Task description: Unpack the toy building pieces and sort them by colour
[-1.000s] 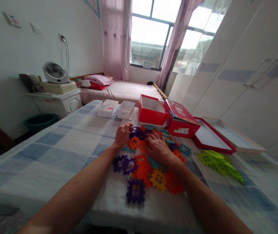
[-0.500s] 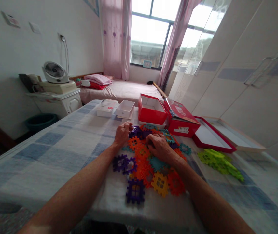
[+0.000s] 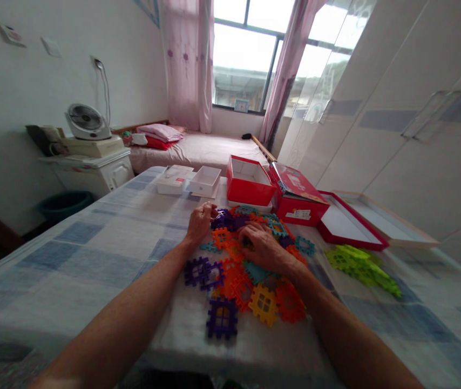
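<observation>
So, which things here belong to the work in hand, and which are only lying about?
In hand: left hand and right hand, both on the pile of mixed-colour plastic grid tiles.
Lying about: heap of lime-green plastic tiles, untouched; open red cardboard box; small open white box; white desk fan.

Home bedroom: bed (image 3: 202, 148), wardrobe (image 3: 408, 124), curtains (image 3: 184, 65).

Counting off the open red box (image 3: 250, 188): one more red box (image 3: 298, 201) tipped just right of it, two white boxes (image 3: 207, 181) to its left, one flat red tray (image 3: 350, 229) further right, one green tile pile (image 3: 360, 266) beyond that. Two hands in front of it, left hand (image 3: 198, 222) and right hand (image 3: 262, 247). The mixed tile heap (image 3: 238, 281) is too tangled to count.
</observation>
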`<state>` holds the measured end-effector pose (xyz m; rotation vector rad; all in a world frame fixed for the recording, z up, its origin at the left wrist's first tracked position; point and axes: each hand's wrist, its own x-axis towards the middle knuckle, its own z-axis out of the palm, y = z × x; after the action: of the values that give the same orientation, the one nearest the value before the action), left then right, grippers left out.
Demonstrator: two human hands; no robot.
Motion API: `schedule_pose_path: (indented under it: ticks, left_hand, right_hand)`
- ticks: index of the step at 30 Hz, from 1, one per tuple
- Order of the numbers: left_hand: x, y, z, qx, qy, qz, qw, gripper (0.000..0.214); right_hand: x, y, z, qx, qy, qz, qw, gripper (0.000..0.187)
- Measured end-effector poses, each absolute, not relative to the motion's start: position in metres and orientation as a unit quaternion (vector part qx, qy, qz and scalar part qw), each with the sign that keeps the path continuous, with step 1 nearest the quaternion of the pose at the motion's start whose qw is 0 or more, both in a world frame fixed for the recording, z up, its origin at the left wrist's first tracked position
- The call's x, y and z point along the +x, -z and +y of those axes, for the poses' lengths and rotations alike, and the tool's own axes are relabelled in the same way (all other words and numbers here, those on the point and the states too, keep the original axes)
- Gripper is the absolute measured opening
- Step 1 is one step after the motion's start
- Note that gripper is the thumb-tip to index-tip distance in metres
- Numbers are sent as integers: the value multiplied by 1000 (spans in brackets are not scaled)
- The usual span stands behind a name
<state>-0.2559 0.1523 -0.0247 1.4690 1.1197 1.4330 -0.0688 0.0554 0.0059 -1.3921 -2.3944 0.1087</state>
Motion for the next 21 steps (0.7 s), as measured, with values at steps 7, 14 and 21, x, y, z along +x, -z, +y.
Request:
schedule_pose_path:
  ticks: [7, 14, 21]
  left_hand:
    - [-256, 25, 152, 579, -560, 443, 395, 46]
    - [-257, 26, 154, 585, -561, 441, 385, 47]
    - [-257, 28, 156, 594, -550, 448, 380, 50]
  right_hand:
    - [-67, -1, 53, -478, -19, -867, 139, 43]
    - [-65, -1, 57, -477, -31, -862, 168, 33]
    - [-64, -9, 60, -447, -52, -842, 298, 23]
